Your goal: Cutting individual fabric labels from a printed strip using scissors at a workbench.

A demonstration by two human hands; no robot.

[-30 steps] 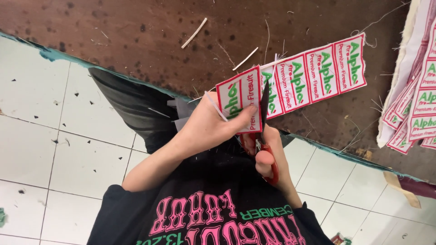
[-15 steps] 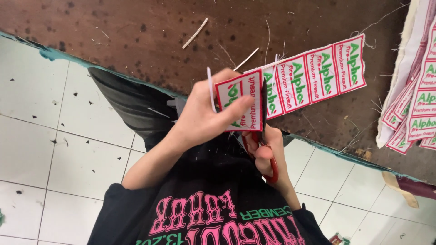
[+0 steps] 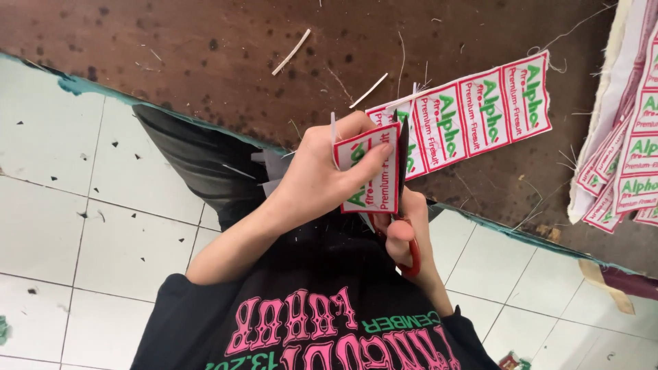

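Note:
My left hand [image 3: 319, 175] pinches a small white label with a red border and green lettering [image 3: 373, 171] between thumb and fingers. My right hand [image 3: 411, 229] grips red-handled scissors [image 3: 401, 154], whose dark blades run up the label's right edge, between it and a strip of several matching labels [image 3: 480, 113] lying on the brown tabletop [image 3: 205, 62]. I cannot tell whether the held label is still joined to the strip. A thin white sliver [image 3: 333, 133] stands up beside my left fingers.
A heap of the same labels [image 3: 627, 161] lies at the table's right end on pale cloth. Thin paper offcuts [image 3: 291, 51] and threads dot the tabletop. Below the table edge are my black-trousered leg [image 3: 199, 164], my black printed shirt and a white tiled floor [image 3: 75, 219].
My left hand has drawn the end label slightly down and toward me. The scissor blades stay at its right edge. The strip on the table has hardly moved.

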